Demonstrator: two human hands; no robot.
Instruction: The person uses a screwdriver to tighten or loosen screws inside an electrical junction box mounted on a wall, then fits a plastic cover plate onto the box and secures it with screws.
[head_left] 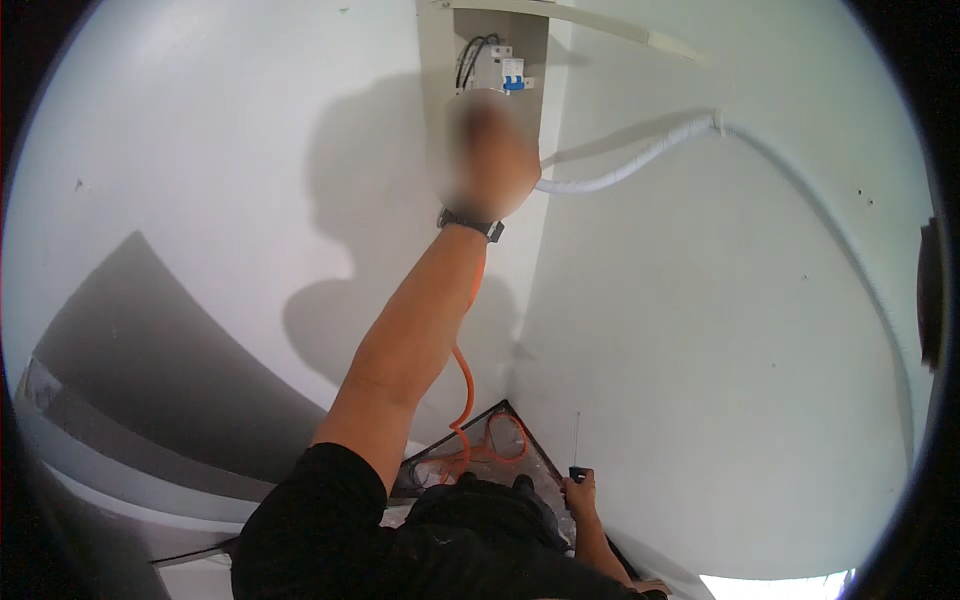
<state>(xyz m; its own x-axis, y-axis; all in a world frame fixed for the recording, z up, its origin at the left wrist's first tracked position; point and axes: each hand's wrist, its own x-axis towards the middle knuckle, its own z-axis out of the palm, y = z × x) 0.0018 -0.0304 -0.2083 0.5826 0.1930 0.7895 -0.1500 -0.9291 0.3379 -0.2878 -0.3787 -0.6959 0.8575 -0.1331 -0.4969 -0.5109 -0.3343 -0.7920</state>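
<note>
My left hand (487,160), with a dark watch at the wrist, is raised to the open electrical box (432,45) in the wall. It is blurred, so its fingers and anything in them cannot be made out. Just above it are a breaker with blue switches (513,78) and black wires (467,58). An orange cable (466,385) hangs behind my left forearm to coils on the floor. My right hand (582,492) is low by the right wall, closed on a black-handled tool with a long thin shaft (577,440), which looks like a screwdriver.
A white conduit (630,170) runs from near the box along the right wall (700,350). A pale strip (620,30) crosses at the top. The walls meet in a tight corner. Dark and grey curved bands (130,445) lie at the lower left. My black clothing fills the bottom.
</note>
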